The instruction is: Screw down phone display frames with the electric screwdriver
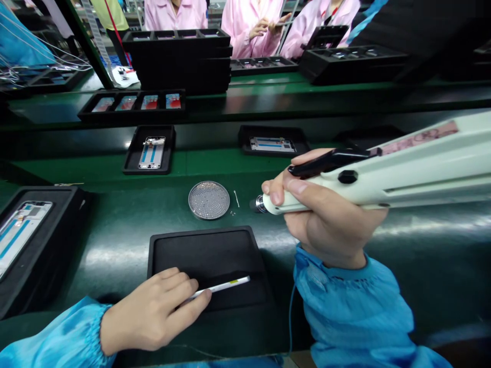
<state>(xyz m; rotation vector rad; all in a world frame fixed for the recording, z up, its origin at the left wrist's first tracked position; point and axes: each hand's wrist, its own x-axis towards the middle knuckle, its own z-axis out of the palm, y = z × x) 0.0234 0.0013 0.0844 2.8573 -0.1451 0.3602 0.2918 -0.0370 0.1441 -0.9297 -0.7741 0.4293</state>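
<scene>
My left hand [155,306] is closed on a thin white phone frame [230,284], pinched at its left end and seen nearly edge-on, with a small yellow mark. Beneath it lies a black foam tray [207,250]. In my right hand [326,220] is a pale green electric screwdriver [414,168], its dark tip pointing left, raised above the bench. My fingers wrap its front part, by the black lever. Left of the tip sits a round perforated screw plate [209,200]. A small white stick [237,199] and several tiny bits lie beside that plate.
On the left, a black tray holds a phone frame [23,230]. Two more trays with phone frames [152,152] [272,144] lie farther back. Behind them stand a tray of red-and-blue parts [149,102] and stacked black trays [180,64]. People in pink [251,30] are across the bench.
</scene>
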